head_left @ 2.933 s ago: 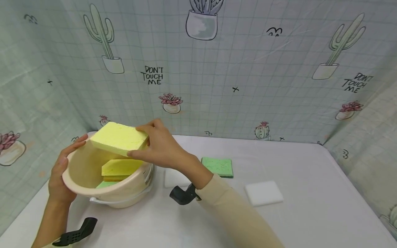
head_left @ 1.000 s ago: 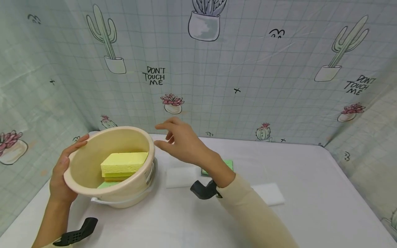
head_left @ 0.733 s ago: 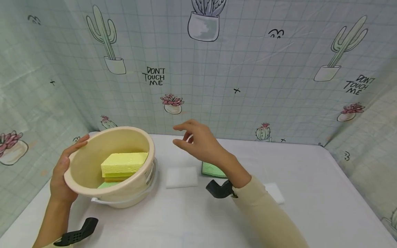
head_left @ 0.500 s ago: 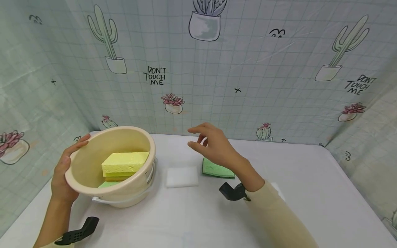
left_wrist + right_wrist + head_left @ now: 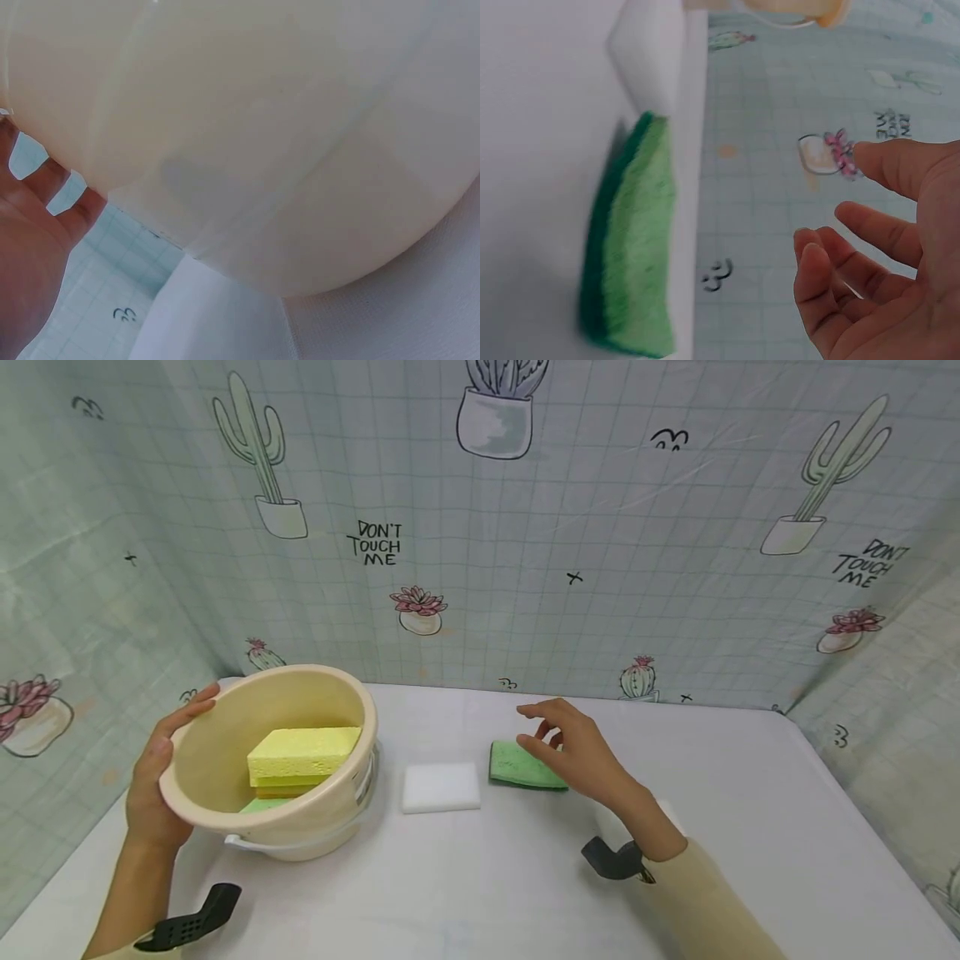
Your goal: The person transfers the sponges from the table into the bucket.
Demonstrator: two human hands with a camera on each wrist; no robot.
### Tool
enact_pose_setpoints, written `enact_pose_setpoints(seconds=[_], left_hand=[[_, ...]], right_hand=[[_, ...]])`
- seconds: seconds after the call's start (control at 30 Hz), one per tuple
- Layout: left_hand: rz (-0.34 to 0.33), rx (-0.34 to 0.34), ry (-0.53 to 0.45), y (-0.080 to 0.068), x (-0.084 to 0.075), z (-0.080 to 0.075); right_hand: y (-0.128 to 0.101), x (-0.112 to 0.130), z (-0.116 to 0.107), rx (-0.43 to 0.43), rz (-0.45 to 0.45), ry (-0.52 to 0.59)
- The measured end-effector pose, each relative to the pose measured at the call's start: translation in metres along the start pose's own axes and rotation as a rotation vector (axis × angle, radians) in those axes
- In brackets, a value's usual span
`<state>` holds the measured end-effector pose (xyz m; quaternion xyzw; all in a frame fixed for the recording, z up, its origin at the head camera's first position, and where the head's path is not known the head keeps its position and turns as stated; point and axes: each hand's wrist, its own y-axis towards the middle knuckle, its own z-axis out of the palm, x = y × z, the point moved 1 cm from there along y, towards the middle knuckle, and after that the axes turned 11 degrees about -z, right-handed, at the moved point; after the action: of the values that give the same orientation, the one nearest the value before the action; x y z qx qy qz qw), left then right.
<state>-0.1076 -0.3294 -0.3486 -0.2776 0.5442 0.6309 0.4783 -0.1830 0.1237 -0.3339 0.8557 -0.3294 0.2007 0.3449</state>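
Observation:
My left hand [image 5: 156, 785] grips the left side of a cream bucket [image 5: 266, 689] by its rim. The bucket is tilted, its mouth facing me. Inside it, a pale yellow sponge [image 5: 303, 753] lies on top of another yellow one, with a green piece [image 5: 262, 805] partly showing below. In the left wrist view the bucket wall [image 5: 262, 150] fills most of the picture. My right hand [image 5: 581, 752] hovers just above and to the right of a green sponge [image 5: 525, 766] with a dark green underside, fingers loosely bent and holding nothing.
A white rectangular sponge pad [image 5: 441, 788] lies between the bucket and the green sponge. Another white pad [image 5: 611, 827] lies at the right, partly hidden by my right forearm. A patterned cloth [image 5: 480, 527] hangs behind the white table [image 5: 465, 893].
My right hand put a pale yellow sponge into the bucket, let go, and has moved right and down to the green sponge. The left hand has stayed on the bucket.

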Motion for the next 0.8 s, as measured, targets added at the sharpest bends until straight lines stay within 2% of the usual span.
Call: enact_pose_setpoints(seconds=[0.2, 0.5, 0.8], left_hand=[[0.004, 0.008, -0.005, 0.0, 0.0, -0.001], [-0.005, 0.019, -0.037, 0.0, -0.001, 0.001], [-0.005, 0.025, -0.039, 0.0, 0.0, -0.001]], right_hand=[[-0.021, -0.018, 0.002, -0.001, 0.03, 0.015], [-0.047, -0.041, 0.005, 0.065, 0.131, 0.001], [-0.056, -0.056, 0.009, 0.113, 0.133, 0.052]])
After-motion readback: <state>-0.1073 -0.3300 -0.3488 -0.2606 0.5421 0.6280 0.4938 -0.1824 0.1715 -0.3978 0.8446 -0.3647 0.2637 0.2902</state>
